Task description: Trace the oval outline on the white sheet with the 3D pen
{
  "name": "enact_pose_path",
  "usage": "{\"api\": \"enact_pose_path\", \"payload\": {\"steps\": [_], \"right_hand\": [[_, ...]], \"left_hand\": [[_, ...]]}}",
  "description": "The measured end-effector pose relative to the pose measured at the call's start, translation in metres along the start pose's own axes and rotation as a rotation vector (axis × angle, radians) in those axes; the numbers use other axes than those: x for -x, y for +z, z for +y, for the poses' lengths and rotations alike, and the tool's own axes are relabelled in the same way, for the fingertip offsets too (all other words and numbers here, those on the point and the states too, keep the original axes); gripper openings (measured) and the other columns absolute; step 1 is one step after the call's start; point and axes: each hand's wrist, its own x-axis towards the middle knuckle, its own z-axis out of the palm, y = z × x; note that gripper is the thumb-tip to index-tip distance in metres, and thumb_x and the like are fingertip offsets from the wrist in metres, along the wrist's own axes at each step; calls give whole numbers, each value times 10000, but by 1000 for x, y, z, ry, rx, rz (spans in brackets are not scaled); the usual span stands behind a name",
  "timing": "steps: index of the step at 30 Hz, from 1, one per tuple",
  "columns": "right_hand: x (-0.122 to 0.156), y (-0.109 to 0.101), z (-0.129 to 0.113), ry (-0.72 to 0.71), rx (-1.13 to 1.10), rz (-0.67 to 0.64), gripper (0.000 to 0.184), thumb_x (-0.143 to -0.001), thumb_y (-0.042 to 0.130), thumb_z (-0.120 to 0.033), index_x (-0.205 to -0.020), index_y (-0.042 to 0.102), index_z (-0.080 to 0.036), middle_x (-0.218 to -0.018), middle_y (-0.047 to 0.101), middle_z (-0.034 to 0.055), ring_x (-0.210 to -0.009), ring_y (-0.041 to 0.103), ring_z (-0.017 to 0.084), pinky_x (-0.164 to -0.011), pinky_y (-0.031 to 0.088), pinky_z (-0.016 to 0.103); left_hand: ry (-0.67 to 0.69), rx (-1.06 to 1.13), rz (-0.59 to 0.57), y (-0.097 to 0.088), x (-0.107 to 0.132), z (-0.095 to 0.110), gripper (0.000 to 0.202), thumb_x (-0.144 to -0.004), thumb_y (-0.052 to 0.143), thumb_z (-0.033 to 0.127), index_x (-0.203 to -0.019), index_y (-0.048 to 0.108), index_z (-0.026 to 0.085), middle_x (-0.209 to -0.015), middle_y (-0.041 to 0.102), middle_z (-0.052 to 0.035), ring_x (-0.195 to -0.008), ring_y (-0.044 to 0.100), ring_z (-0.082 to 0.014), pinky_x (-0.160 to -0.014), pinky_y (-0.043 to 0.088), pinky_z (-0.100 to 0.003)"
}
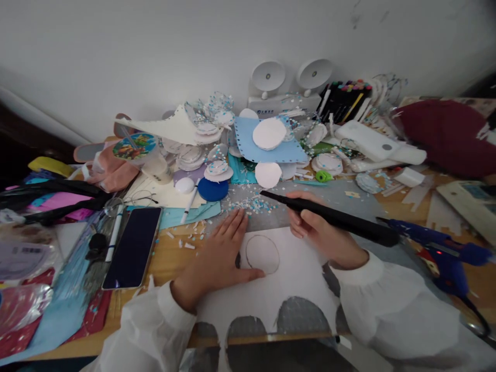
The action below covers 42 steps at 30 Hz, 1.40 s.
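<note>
Spreading beneath and around both hands, the wooden desk (170, 261) is crowded with craft pieces. A grey mat (370, 206) lies on it, ahead of the hands and under the work. On the mat, a white sheet (302, 279) runs from between the hands back past the wrists, its near edge bitten into rounded cut-outs. The strips left between these look narrow; a drag from a sleeve could tear them.

The left hand (217, 253) rests flat and open on the sheet's left part, thumb reaching rightward; the right hand (323, 237) is closed around a black tool (337, 216). Right of that hand sits a blue glue gun (445, 253) with a small red light. If it is hot, a backward swing of the right arm could bring sleeve or tool against its nozzle. Left of the left hand lies a dark phone (134, 248).

The tool's narrow tip points left and slightly away from the person, its long axis slanting back to the right past the right hand, butt near the nozzle. Whether the tip touches anything is unclear.

Between the hands is a drawn circle (263, 253); the left thumb lies by its near edge, so a slip there could nick it. Just ahead lie blue and white scraps (251, 204).
</note>
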Motion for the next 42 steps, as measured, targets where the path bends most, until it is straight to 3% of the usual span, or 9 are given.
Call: {"api": "enact_pose_path", "payload": {"steps": [4,6,10,12,17,22,33,37,42], "right_hand": [[2,-10,11,28,32,19,270,-861,544,-474,-922,650,-233,-434,272,-95,-398,200,79,-406,177,231],[3,-10,16,28,52,42,254,-869,531,-453,-869,669,-239,-422,300,-85,-387,203,80,-392,172,233],[4,-6,14,51,152,42,141,-777,679,-370,-788,723,-237,-703,646,17,-493,457,97,-402,317,228],[4,-6,11,65,254,39,125,-761,695,-357,-778,740,-242,-836,704,39,-648,581,143,-477,424,235],[5,-13,12,33,424,8,160,-806,636,-351,-815,750,-239,-841,738,33,-792,655,184,-645,526,267],[5,-12,9,-45,457,-57,137,-827,613,-277,-829,749,-257,-856,752,14,-836,684,190,-807,546,324],[3,-12,-2,-185,679,-252,176,-829,571,-185,-867,731,-250,-816,751,13,-724,693,168,-651,546,269],[2,-13,-5,-209,710,-325,206,-807,571,-139,-888,731,-240,-833,754,18,-744,704,171,-689,553,266],[0,-17,-7,-179,689,-314,192,-817,573,-177,-893,738,-241,-840,758,25,-749,706,182,-718,562,287]], "left_hand": [[1,-30,-7,5,-1,0,1085,-739,406,809,-1493,180,62,-1578,138,-210,-1465,118,-333,-1160,212,-497],[7,-38,-13,5,-1,0,1077,-748,388,809,-1493,180,60,-1578,136,-207,-1467,112,-326,-1164,209,-487],[6,-47,-25,5,-1,0,1070,-757,373,806,-1491,175,54,-1578,131,-211,-1469,100,-318,-1169,203,-479],[1,-50,-2,5,-2,1,1073,-754,382,805,-1489,171,52,-1575,135,-221,-1468,94,-324,-1175,185,-493],[-21,-80,56,4,-2,1,1034,-811,383,743,-1480,132,-5,-1564,128,-257,-1468,53,-338,-1185,151,-521],[4,-111,35,-1,-3,2,970,-856,358,695,-1482,125,-8,-1566,119,-247,-1469,43,-330,-1183,148,-540],[-32,-144,18,6,-3,6,976,-827,370,728,-1479,205,20,-1566,156,-225,-1468,74,-343,-1169,80,-589],[-27,-154,42,8,-2,5,981,-823,374,729,-1479,203,20,-1567,157,-225,-1469,70,-338,-1171,74,-574],[-21,-155,67,9,-2,4,990,-821,371,732,-1479,190,14,-1562,162,-239,-1468,76,-340,-1168,86,-572]]}}
